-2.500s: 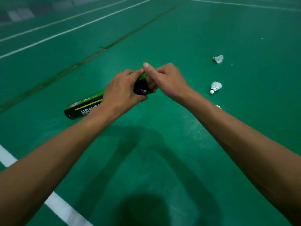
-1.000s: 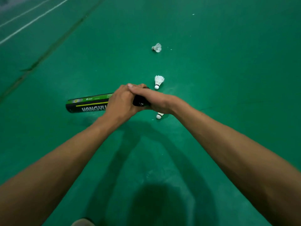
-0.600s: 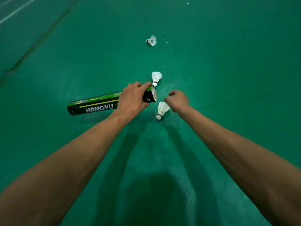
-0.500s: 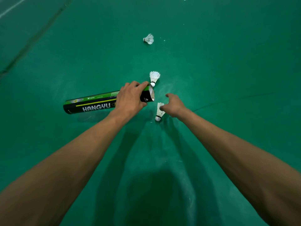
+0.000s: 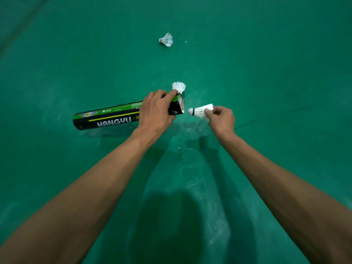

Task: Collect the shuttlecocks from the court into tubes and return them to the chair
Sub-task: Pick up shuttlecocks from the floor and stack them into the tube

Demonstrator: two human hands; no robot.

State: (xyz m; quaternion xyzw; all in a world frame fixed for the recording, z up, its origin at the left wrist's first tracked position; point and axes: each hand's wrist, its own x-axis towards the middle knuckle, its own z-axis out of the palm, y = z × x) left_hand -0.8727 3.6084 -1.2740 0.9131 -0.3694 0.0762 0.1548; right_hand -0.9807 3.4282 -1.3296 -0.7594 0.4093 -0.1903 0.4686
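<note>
Left hand [image 5: 155, 109] wraps the tube [image 5: 106, 117] near its open mouth and holds it roughly level, opening facing right. Right hand [image 5: 221, 117] pinches a shuttlecock [image 5: 199, 111] by the feathers, cork first, just short of that mouth. We judge it is lined up for loading. On the court floor [image 5: 266, 73], a second shuttlecock [image 5: 179, 86] lies just behind the mouth and a third shuttlecock [image 5: 166, 40] well beyond.

Three shuttlecocks [image 5: 201, 111] [image 5: 179, 86] [image 5: 166, 40] out here, one tube [image 5: 106, 117], and two hands: left hand [image 5: 156, 109], right hand [image 5: 222, 119]. Any more inside the tube, I can't tell.
</note>
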